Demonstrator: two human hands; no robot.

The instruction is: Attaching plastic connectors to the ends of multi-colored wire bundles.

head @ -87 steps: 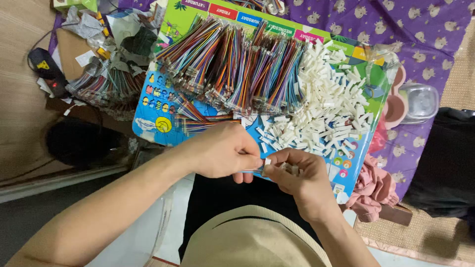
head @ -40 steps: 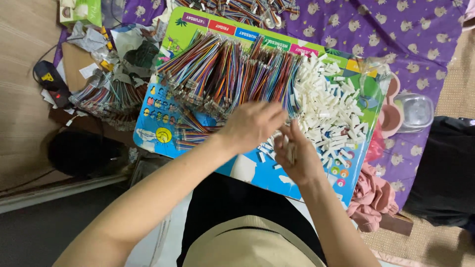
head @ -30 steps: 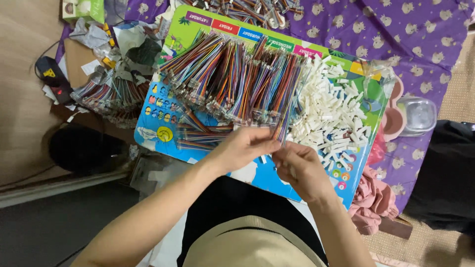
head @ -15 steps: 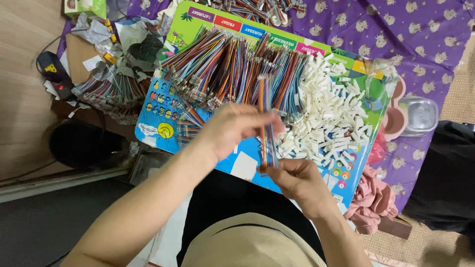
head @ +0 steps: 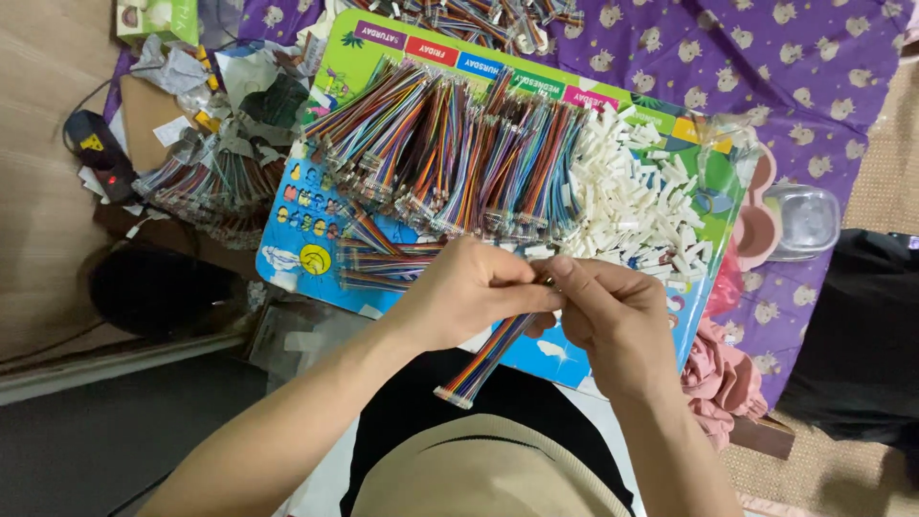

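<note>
A purple patterned cloth (head: 766, 67) covers the floor, and on it lies a bright illustrated board (head: 297, 230) that serves as the work surface. At far left, off the board, sits a loose heap of wire bundles (head: 206, 187) among paper scraps. Across the middle of the board lie rows of multicoloured ribbon cables (head: 459, 153), packed side by side, and to their right a pile of small white plastic connector housings (head: 641, 206). Near the board's lower edge the left hand (head: 469, 292) is closed, pinching the top of one rainbow ribbon cable (head: 488, 359), which hangs down toward the lap with a white connector at its free end. The right hand (head: 617, 316) is closed too, fingertips meeting the left at the cable's upper end; whether it holds a housing I cannot tell. The risk, as I judge it: the fine wire ends could bend or miss their slots if the hands press off-line, and a wrist could brush the white pile and scatter pieces.
</note>
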